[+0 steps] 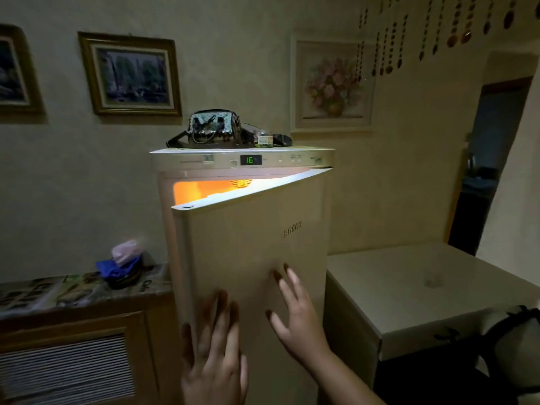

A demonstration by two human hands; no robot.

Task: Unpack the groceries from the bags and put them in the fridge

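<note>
Just 1 view here, head cam, wide-angle so the edges bend. It looks forward and a bit down, straight at the fridge [248, 258] from close up, door nearly filling the middle. Both hands reach in from the bottom edge. Wall with pictures [130, 74] behind, a doorway [491, 159] far right.

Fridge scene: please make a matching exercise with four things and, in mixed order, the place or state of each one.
1. fridge door
2. handbag
3. display
4. blue cloth

a. on the fridge top
b. shows green 16
c. partly open, both hands on it
d. on the left cabinet

Pairs: 1-c, 2-a, 3-b, 4-d
</note>
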